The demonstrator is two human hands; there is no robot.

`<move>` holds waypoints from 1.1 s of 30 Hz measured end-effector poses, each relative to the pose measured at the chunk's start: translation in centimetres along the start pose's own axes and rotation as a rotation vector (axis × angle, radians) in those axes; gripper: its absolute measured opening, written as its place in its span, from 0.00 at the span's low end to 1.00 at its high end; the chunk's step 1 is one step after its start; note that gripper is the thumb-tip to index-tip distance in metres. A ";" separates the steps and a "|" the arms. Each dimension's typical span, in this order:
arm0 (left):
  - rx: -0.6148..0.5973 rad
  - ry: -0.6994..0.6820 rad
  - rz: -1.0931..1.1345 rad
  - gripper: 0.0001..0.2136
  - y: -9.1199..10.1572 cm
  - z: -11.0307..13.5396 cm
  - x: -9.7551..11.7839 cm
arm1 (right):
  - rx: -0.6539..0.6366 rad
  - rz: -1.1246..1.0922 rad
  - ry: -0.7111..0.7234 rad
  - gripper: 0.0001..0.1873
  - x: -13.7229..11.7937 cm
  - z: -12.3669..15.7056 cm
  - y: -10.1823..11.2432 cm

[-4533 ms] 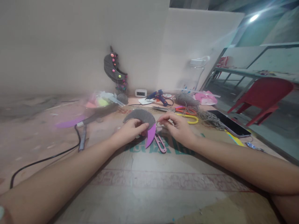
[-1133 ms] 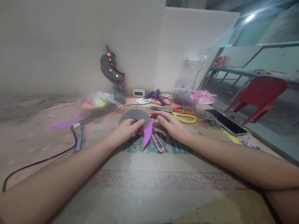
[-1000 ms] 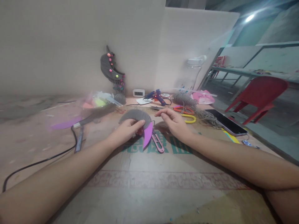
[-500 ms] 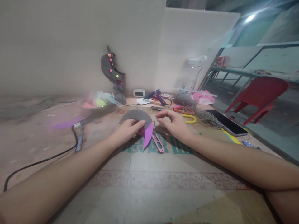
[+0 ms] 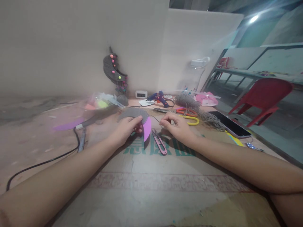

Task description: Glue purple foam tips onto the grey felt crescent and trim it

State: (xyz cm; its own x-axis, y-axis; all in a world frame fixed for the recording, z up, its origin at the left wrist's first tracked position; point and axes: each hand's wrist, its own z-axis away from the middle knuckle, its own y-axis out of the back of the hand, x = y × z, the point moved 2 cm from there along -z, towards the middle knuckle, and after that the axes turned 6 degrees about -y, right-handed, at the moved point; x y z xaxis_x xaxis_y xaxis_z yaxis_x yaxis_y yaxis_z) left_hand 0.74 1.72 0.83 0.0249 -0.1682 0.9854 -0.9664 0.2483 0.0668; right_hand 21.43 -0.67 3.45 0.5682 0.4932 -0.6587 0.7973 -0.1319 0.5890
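Note:
My left hand point(image 5: 126, 128) grips a crescent-shaped piece point(image 5: 136, 114), mostly wound in grey yarn with its purple tip point(image 5: 146, 128) bare. My right hand point(image 5: 178, 126) is closed in a pinch on a thin grey yarn strand point(image 5: 155, 119) that runs from the crescent. Both hands hover just above the cardboard-covered table point(image 5: 153, 176). Pink thread snips point(image 5: 159, 142) lie on the table between the hands.
Orange and yellow scissors point(image 5: 188, 115), a heap of grey yarn point(image 5: 189, 102), a blue glue gun point(image 5: 159, 97), a small white clock point(image 5: 141, 94), a phone point(image 5: 228, 124), a finished decorated crescent point(image 5: 113, 69) on the wall, a bowl of pompoms point(image 5: 99, 104), a black cable point(image 5: 47, 160), a red chair point(image 5: 265, 94).
My left hand has lifted and tilted the crescent away from me. My right hand has drawn the yarn strand to the right and lower, away from the crescent. The snips now lie fully uncovered.

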 end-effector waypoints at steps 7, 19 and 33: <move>-0.011 -0.021 0.019 0.19 0.2 -0.2 -0.4 | -0.201 0.167 -0.025 0.10 0.6 -0.2 -0.9; -0.059 -0.056 -0.200 0.20 -0.4 0.5 0.7 | -0.280 0.158 0.057 0.18 0.8 -0.2 -1.3; -0.068 -0.074 -0.304 0.21 -0.1 0.3 0.3 | -0.248 0.087 0.080 0.08 1.0 0.1 -1.6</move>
State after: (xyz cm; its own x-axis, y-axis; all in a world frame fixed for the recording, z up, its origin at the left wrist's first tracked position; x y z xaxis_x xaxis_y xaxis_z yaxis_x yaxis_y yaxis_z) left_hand 0.78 1.33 1.09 0.2884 -0.3129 0.9049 -0.8984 0.2386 0.3688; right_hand 20.73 -0.04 1.87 0.6065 0.5566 -0.5678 0.6666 0.0332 0.7446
